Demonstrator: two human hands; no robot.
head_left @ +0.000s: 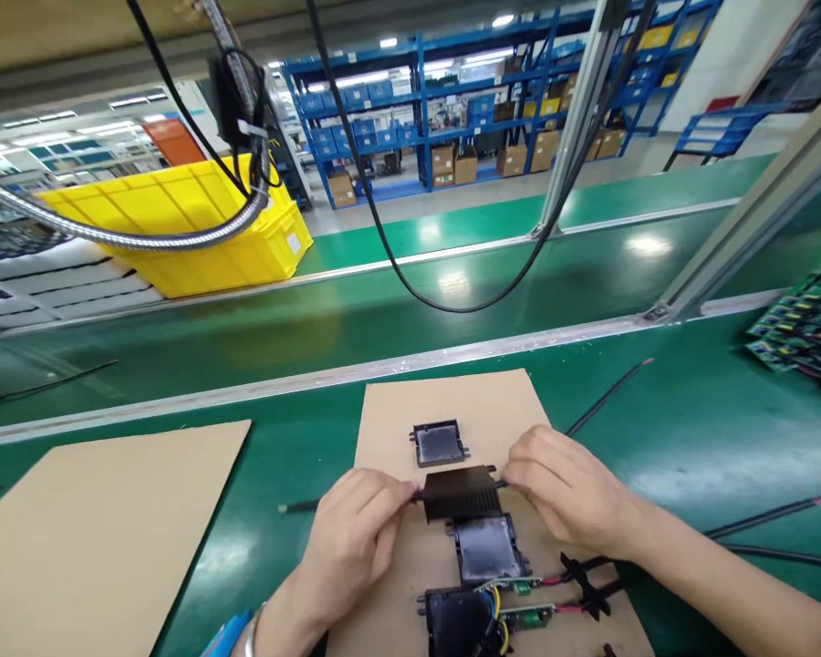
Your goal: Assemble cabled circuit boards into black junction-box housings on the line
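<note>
At the lower edge, nearest the camera, sits a wired black case [455, 625], with blue and yellow wires looping over its side toward a green circuit board [532, 619]. Farther up the same cardboard sheet [444, 401], the ribbed black housing [461, 491] is held broad face up, its long axis running left to right, the right end slightly higher in view and its ribbed edge facing the camera. It lies directly between the two hands, in line with their fingertips. The left hand [352, 534] is closed in a thumb-and-finger pinch on the housing's left end; a black cable [305, 505] shows beyond its knuckles. The right hand [571, 493] likewise pinches the right end, fingers curled together; whether either grip takes the shell itself or a cable at its end cannot be told. Just beyond the housing lies a small open black tray [440, 443], and just nearer the camera a larger open tray [489, 549]. Around them spreads the green work surface [280, 456], with a second cardboard piece [109, 538] to the left and a heap of circuit boards [804, 319] at far right. Past the bench stand a yellow bin [205, 233] and blue shelving [420, 109].
</note>
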